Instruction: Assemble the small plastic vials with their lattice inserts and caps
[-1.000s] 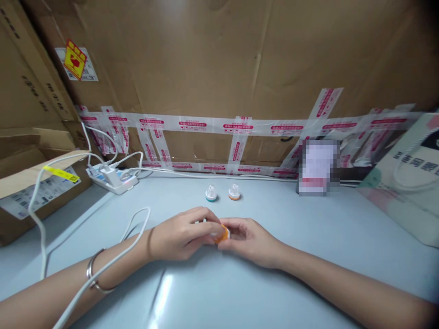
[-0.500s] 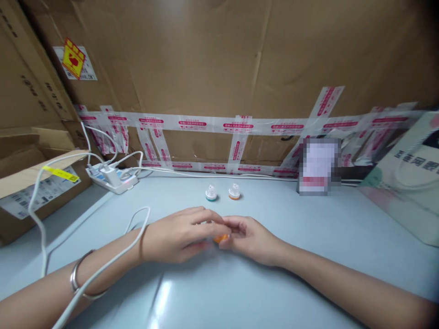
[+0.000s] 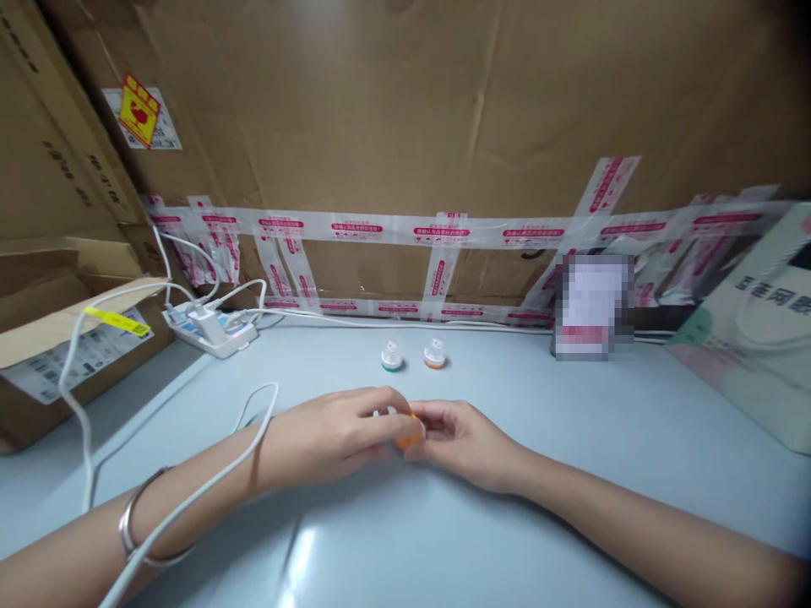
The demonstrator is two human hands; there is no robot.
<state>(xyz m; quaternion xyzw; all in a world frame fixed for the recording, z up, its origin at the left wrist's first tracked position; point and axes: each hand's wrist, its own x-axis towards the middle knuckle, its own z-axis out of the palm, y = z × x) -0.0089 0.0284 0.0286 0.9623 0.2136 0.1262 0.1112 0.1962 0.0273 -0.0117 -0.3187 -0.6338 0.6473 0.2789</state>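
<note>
A small round orange-and-white object is held low over the table, between my two hands. My right hand pinches it from the right, thumb below and fingers curled behind. From the left, my left hand bends its fingers over it, the fingertips against its left side; part of the object is hidden by them. Beyond the hands, two small pieces with clear-white domed tops stand upright on the table: one with a teal base, the other with an orange base.
A white cable crosses over my left forearm. Back left sit a power strip with plugs and an opened cardboard box. A large taped carton walls the back. A blurred-out phone-like screen and a pale printed bag stand right.
My left fingers have shifted slightly, and more of the orange object shows between the hands. The view has moved a little. Both domed pieces stay in place.
</note>
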